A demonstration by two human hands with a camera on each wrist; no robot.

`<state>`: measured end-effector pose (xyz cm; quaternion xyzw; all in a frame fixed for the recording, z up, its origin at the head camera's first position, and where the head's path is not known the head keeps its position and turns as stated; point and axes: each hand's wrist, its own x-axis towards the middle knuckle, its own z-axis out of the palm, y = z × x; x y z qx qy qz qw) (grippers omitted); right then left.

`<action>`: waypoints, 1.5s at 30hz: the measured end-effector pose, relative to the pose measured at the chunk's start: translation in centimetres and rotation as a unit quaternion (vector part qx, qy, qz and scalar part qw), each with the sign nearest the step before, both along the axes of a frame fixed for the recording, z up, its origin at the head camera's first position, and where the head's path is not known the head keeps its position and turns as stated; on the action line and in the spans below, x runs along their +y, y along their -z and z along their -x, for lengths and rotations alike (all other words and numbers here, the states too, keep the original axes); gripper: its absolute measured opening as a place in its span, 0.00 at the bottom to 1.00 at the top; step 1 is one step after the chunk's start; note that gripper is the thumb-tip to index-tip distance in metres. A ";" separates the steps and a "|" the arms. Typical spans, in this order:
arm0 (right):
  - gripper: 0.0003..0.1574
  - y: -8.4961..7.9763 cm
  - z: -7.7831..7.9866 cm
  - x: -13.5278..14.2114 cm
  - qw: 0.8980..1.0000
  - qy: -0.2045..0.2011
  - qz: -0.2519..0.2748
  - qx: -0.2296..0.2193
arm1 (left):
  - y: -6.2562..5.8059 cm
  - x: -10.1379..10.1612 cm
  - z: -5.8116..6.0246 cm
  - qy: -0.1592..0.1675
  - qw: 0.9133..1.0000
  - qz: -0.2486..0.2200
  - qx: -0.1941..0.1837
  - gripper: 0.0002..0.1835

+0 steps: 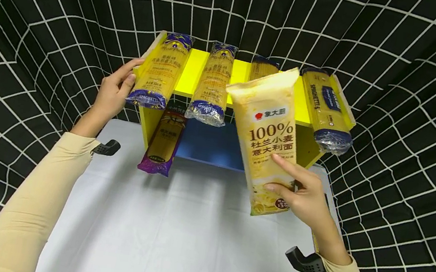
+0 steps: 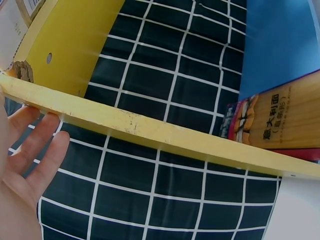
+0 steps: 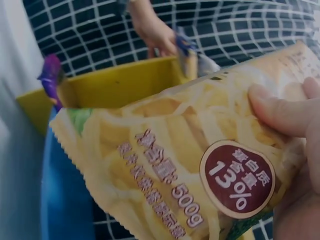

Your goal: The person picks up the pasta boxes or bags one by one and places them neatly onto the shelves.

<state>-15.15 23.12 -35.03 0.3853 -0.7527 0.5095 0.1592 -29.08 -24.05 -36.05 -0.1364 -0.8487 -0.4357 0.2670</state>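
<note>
My right hand (image 1: 307, 195) grips a yellow bag of pasta (image 1: 266, 129) by its lower right side and holds it up in front of the shelf. The thumb (image 3: 280, 112) lies across the printed front in the right wrist view. My left hand (image 1: 112, 93) rests at the left side of the yellow shelf (image 1: 191, 74), beside a spaghetti pack (image 1: 162, 70). In the left wrist view its fairly straight fingers (image 2: 50, 150) touch the yellow board's edge (image 2: 130, 122).
Along the shelf top lie another spaghetti pack (image 1: 213, 80), a partly covered pack (image 1: 263, 68) and a spaghetti pack (image 1: 326, 110) at the right. Below, a purple-ended pasta pack (image 1: 163, 141) stands on the blue lower board (image 1: 212, 142). White cloth (image 1: 193, 237) lies in front; black gridded cloth surrounds everything.
</note>
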 end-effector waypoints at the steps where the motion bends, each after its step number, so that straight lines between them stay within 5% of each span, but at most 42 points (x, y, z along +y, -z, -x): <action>1: 0.51 0.3 0.1 -0.3 1.000 -0.014 -0.011 0.003 | 0.0 0.0 0.0 0.000 1.000 0.000 -0.001 0.22; 6: 0.47 2.0 0.5 -1.8 0.995 -0.053 -0.089 -0.010 | 0.0 0.0 0.0 -0.002 1.000 0.001 -0.002 0.22; 20: 0.40 8.2 1.5 -4.5 0.959 -0.063 -0.262 -0.088 | 0.0 -0.1 0.1 -0.004 1.000 -0.003 -0.001 0.22; 26: 0.40 11.6 2.0 -4.8 0.953 -0.065 -0.222 -0.197 | 0.0 0.0 0.1 -0.002 1.000 -0.004 0.000 0.22; 33: 0.43 15.2 2.9 -4.8 0.940 -0.001 -0.137 -0.312 | 0.1 0.0 0.1 0.000 1.000 -0.002 0.001 0.22; 39: 0.45 15.8 4.2 -5.3 0.918 0.040 -0.032 -0.393 | 0.0 0.0 0.1 0.002 1.000 -0.002 -0.001 0.22; 45: 0.46 15.7 5.8 -6.7 0.903 0.071 0.040 -0.422 | 0.1 0.0 0.2 0.003 1.000 -0.003 -0.002 0.22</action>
